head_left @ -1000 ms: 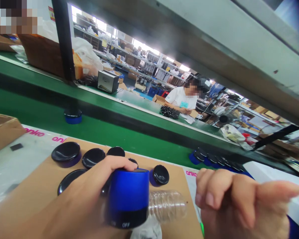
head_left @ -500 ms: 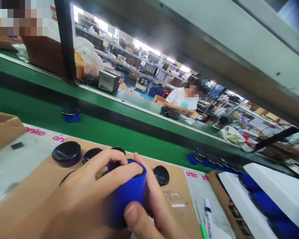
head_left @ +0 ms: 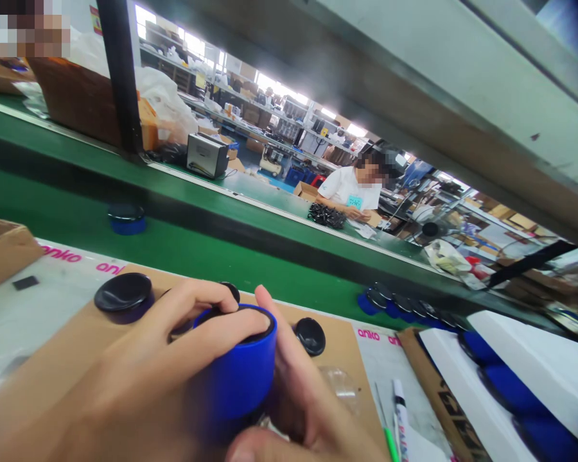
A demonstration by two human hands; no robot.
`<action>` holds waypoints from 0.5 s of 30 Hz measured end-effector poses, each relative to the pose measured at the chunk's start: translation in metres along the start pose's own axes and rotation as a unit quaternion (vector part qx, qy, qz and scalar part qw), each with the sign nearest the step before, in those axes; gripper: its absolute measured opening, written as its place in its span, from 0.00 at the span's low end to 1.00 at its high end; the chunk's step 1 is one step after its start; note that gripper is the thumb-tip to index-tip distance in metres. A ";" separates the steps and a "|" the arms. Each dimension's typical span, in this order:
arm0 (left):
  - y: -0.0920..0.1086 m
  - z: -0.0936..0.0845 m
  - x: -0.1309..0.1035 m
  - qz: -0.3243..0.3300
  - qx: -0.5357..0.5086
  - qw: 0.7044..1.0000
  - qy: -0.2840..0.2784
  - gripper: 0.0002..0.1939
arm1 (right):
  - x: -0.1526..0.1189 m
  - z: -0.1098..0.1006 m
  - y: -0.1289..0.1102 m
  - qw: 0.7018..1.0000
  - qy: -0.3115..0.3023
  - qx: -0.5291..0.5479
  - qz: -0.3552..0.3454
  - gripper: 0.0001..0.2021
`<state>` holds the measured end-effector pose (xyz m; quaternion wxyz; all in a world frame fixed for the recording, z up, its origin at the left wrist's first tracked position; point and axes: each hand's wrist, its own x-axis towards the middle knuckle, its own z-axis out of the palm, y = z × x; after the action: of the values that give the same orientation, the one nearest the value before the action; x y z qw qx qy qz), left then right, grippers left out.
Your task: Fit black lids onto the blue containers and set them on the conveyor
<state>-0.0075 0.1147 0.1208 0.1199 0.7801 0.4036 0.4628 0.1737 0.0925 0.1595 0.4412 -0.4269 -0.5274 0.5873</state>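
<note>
A blue cylinder [head_left: 248,375] with a dark recessed top is between my two hands, low in the middle of the view. My left hand [head_left: 139,359] reaches over it from the left, its fingers bent onto the dark top and rim. Around the right side curls my right hand [head_left: 313,391], fingers along the far wall and thumb low at the front, partly cut off by the frame. The cylinder's lower part is blurred. Just beyond lie black dish-shaped caps, one [head_left: 311,336] to the right and a wider one [head_left: 124,296] on a blue base to the left.
Brown cardboard [head_left: 356,385] covers the bench. At right lie a white marker [head_left: 401,417], a green-handled tool [head_left: 390,443] and a box of blue cylinders [head_left: 520,385]. Several blue pieces stand on the green conveyor [head_left: 197,250]. A co-worker [head_left: 351,189] is across the line.
My right thumb has slid down off the cylinder's front wall. The cylinder and both hands sit slightly further left, and the whole view has shifted a little.
</note>
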 end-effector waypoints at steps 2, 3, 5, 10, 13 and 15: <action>-0.006 -0.002 0.005 0.012 -0.021 1.000 -0.001 0.22 | 0.003 0.003 0.004 0.997 -0.038 0.069 0.013 0.33; -0.011 -0.003 0.008 0.017 -0.033 0.999 -0.006 0.23 | 0.005 0.004 0.006 0.992 -0.057 0.109 0.022 0.39; -0.023 -0.004 0.013 0.033 -0.064 0.997 -0.024 0.23 | 0.007 0.004 0.007 0.982 -0.090 0.160 0.039 0.48; -0.026 -0.003 0.009 0.038 -0.051 0.998 -0.016 0.17 | 0.006 0.005 0.006 0.978 -0.099 0.170 0.062 0.50; -0.018 -0.001 0.002 0.080 0.027 0.996 0.026 0.17 | 0.006 0.013 0.019 0.985 -0.065 0.159 0.029 0.48; -0.017 0.003 -0.001 0.089 0.023 0.996 0.016 0.21 | 0.011 0.020 0.033 0.991 -0.026 0.134 -0.017 0.45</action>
<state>-0.0143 0.1259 0.1093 0.0541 0.8082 0.3446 0.4746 0.1496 0.0963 0.1278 0.4905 -0.3394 -0.4629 0.6557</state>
